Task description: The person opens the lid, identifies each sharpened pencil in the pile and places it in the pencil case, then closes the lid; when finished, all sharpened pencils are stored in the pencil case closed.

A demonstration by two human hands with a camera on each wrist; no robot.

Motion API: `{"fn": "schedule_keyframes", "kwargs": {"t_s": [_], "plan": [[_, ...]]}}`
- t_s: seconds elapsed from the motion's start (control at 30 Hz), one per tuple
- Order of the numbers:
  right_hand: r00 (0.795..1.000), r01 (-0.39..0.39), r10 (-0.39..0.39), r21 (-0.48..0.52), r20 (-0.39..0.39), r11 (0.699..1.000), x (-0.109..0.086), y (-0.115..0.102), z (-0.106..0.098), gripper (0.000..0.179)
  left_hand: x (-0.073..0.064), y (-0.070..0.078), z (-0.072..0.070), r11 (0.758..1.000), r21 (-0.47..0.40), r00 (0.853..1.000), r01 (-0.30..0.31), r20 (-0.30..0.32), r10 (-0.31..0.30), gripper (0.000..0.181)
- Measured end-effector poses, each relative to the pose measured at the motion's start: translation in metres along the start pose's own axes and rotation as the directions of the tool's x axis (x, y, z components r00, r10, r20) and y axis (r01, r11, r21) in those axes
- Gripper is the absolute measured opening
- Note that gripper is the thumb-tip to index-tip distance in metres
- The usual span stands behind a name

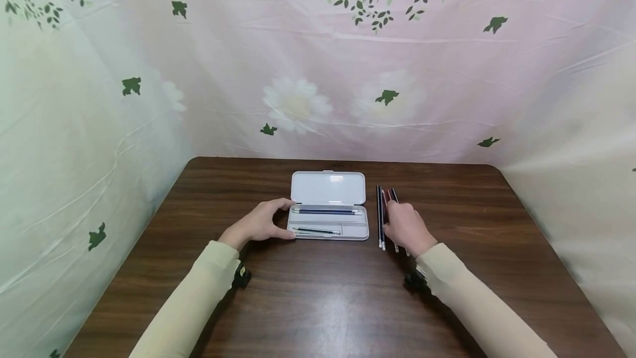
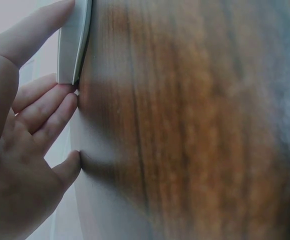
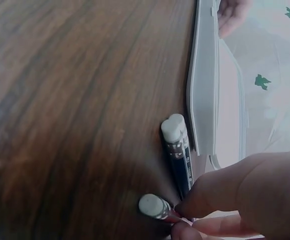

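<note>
A white pencil case (image 1: 355,230) lies with its lid laid back on the brown table. My left hand (image 1: 260,221) holds the case's left end, thumb at the front corner and fingers toward the hinge; in the left wrist view the thumb lies along the case wall (image 2: 71,55). Dark pencils (image 1: 325,211) rest in the back compartment, and a shorter one (image 1: 316,231) in the front left compartment. Right of the case, my right hand (image 1: 406,226) pinches a red pencil (image 3: 155,206) near its white eraser end. Two dark pencils (image 3: 177,155) lie side by side between hand and case.
Another pencil's end (image 1: 407,253) shows under the right hand, its middle hidden by the hand. The wooden table (image 1: 318,297) reaches back to a hanging cloth (image 1: 218,98) printed with leaves and flowers, which also runs along both sides.
</note>
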State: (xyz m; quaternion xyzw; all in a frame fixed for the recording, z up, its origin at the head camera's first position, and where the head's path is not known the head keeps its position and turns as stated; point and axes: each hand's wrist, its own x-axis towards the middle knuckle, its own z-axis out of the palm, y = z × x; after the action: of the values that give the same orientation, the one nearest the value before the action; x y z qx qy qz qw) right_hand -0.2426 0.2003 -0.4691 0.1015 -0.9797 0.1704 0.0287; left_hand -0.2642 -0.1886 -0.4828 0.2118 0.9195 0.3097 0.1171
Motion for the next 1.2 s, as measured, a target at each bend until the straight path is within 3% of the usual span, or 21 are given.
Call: {"fn": "schedule_keyframes", "kwargs": {"t_s": [0.73,1.03,1.2], "plan": [[0.99,-0.133,0.134,-0.029,0.044,0.991,0.0,-0.006,-0.008,0.019,0.0,0.0,0.001,1.0,0.003,1.0,0.0,-0.004,0.0,0.088],[0.999,-0.048,0.048,-0.035,-0.006,0.998,-0.008,0.001,-0.014,0.022,0.0,0.001,0.0,1.0,0.009,1.0,0.01,0.002,-0.01,0.089],[1.0,0.01,-0.011,-0.036,-0.027,0.999,-0.01,0.005,-0.016,0.011,0.0,0.002,-0.001,1.0,0.004,1.0,0.014,0.001,-0.014,0.089]]}}
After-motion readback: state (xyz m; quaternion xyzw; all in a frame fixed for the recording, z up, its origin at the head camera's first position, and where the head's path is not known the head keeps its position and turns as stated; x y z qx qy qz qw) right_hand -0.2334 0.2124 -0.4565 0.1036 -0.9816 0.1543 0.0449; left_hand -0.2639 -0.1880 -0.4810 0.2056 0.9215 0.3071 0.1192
